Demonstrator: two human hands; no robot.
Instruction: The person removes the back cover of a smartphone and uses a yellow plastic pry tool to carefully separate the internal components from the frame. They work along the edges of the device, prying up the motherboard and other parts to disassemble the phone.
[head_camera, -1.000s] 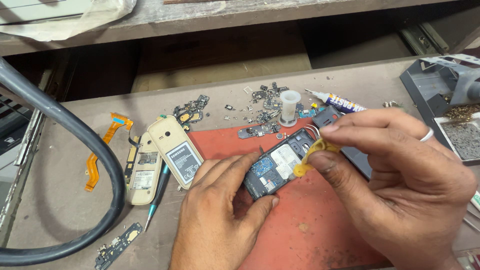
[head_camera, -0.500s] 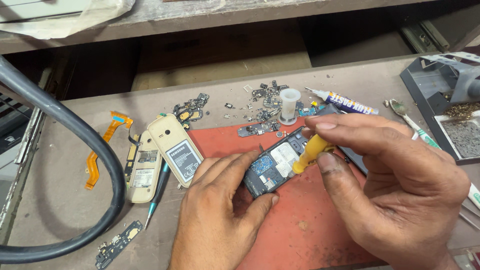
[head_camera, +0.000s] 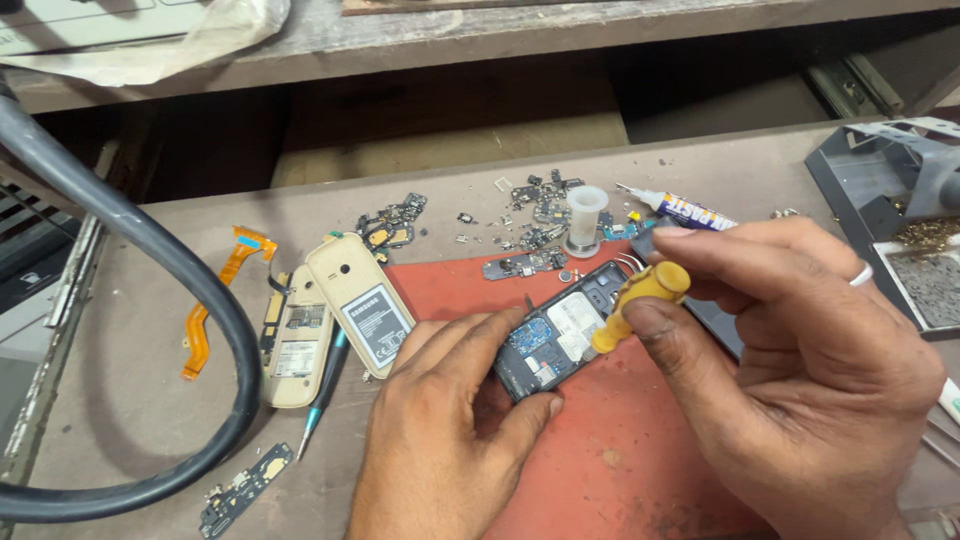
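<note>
The opened phone (head_camera: 558, 338), its circuit board bared, is held on the red mat (head_camera: 600, 470) near the middle of the surface (head_camera: 130, 400). Furthest left, a thick black cable (head_camera: 130, 245) is looped over the surface, with an orange flex strip (head_camera: 215, 300) beside it. Next, two beige phone shells (head_camera: 335, 310) are laid together, a teal screwdriver (head_camera: 322, 395) under them. The left hand (head_camera: 440, 440) is closed about the phone's lower end. The right hand (head_camera: 790, 370) is pinched shut on a yellow-handled tool (head_camera: 640, 300) set against the board. Behind, small scrap parts (head_camera: 535, 215), a white cap (head_camera: 585, 215) and a glue tube (head_camera: 685, 210) are scattered.
</note>
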